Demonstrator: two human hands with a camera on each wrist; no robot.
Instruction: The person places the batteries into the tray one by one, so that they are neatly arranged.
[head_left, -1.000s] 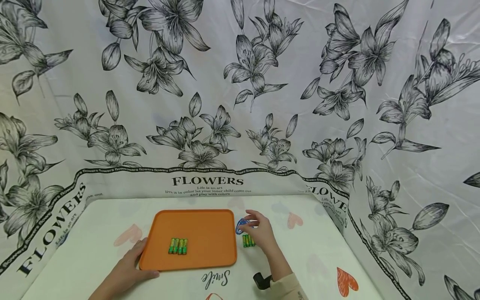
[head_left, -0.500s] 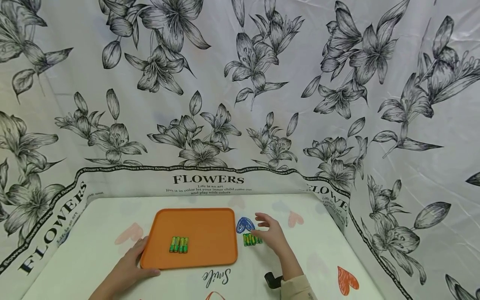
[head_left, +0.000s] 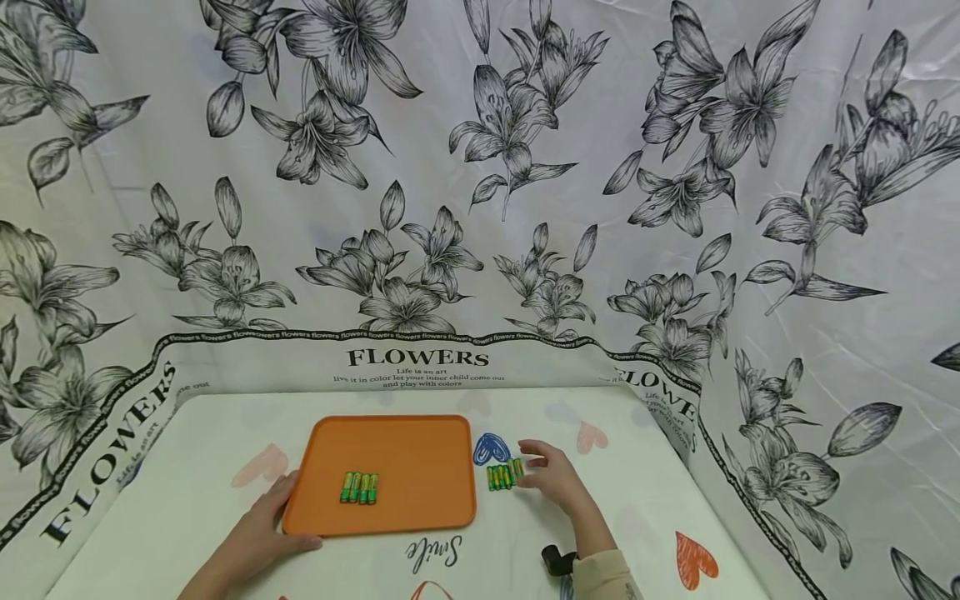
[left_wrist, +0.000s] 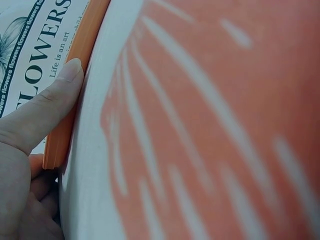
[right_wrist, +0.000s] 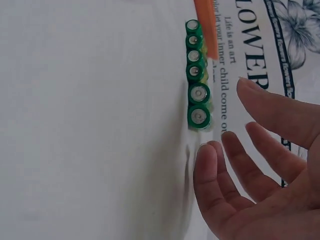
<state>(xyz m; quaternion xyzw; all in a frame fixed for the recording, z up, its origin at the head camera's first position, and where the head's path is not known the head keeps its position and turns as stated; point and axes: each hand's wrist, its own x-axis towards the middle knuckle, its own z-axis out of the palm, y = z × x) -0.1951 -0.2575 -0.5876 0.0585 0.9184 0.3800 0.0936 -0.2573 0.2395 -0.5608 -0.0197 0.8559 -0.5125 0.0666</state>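
Note:
An orange tray point(head_left: 420, 467) lies on the table with a short row of green and yellow batteries point(head_left: 359, 488) on it. My left hand point(head_left: 258, 533) holds the tray's near left corner, its thumb point(left_wrist: 67, 82) against the orange edge in the left wrist view. To the right of the tray, several more green batteries point(head_left: 498, 477) lie side by side, their round ends facing the camera in the right wrist view. Just right of that row is my right hand point(head_left: 557, 479), holding nothing, fingers loosely bent and apart from the batteries.
A white tablecloth point(head_left: 510, 550) printed with hearts and lettering covers the table. Flower-patterned cloth point(head_left: 420, 267) hangs behind and at both sides. A small black device point(head_left: 557, 560) sits by the right wrist.
My right hand has moved rightward from over the loose batteries to beside them, uncovering more of the row. The left hand and tray stay about the same.

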